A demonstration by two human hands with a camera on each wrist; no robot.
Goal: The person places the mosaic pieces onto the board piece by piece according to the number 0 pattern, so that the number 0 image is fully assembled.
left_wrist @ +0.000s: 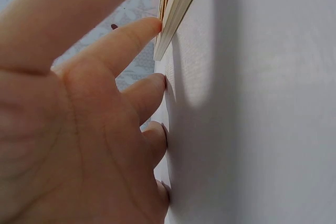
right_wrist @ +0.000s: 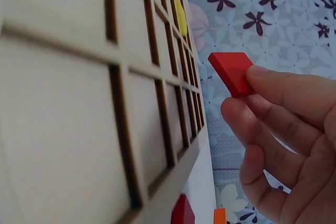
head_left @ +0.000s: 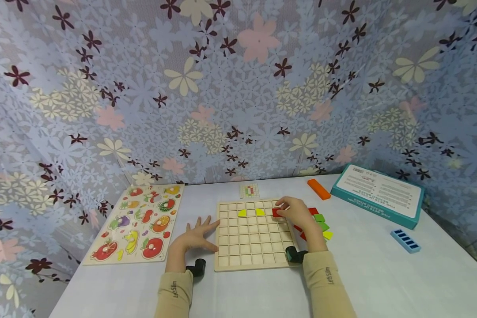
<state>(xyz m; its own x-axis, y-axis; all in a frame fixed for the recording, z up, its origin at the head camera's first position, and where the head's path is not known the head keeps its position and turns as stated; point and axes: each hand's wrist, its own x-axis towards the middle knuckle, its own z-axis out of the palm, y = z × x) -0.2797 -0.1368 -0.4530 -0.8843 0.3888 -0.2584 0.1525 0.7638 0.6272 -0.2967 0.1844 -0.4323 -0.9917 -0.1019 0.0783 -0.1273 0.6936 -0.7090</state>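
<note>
Right hand [head_left: 298,213], just right of frame centre in head view, pinches a red tile [head_left: 277,212] btwn thumb and fingertips [right_wrist: 278,85]. Tile sits over the upper right part of the wooden grid board [head_left: 252,234]; right wrist view shows it held slightly off the board surface, tilted, not seated in a cell.

Left hand [head_left: 194,238], lower centre-left, lies flat on the white counter [head_left: 381,274], fingers spread and straight, gripping nothing. Its index fingertip [left_wrist: 149,24] touches the board's left edge; other fingertips press on the counter, per left wrist view. Hands are apart, one at each side of the board.

On the board: two yellow pieces [head_left: 251,212] in the 2nd row, upper middle, just left of the red tile. Rest of cells in view are bare wood.

Right of the board, partly behind the right hand/wrist: a small cluster of loose tiles [head_left: 322,223], red, green, yellow, lying on the counter.

Elsewhere:
- fruit puzzle board [head_left: 137,223], centre-left, well apart from the grid board
- small pattern card [head_left: 249,191] just above the grid board's top edge
- orange block [head_left: 318,189] upper right of board
- teal box [head_left: 377,194] at right, printed side up
- blue striped piece [head_left: 405,240] below the box, near right edge
- floral curtain [head_left: 238,88] fills the upper frame.
</note>
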